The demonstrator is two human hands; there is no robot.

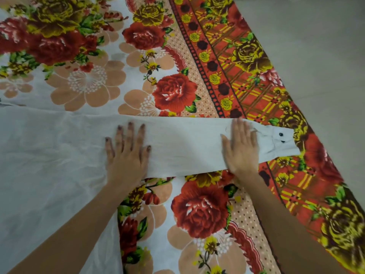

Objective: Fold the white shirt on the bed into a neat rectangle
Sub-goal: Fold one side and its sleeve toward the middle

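Fingers (pixel 130 133), head view: left hand (pixel 127 155) splayed straight, right hand (pixel 241 149) straight and close, both pressed flat on sleeve (pixel 187 143), gripping nothing | likely smoothing it for folding | white shirt (pixel 49 151) spread centre-left on bed (pixel 197 210), cuff (pixel 280 141) centre-right.

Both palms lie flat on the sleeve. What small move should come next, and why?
Probably the right hand pinches the cuff and carries the sleeve back over the shirt, while the left hand pins the fold line: the sleeve lies flat but sticks out sideways.
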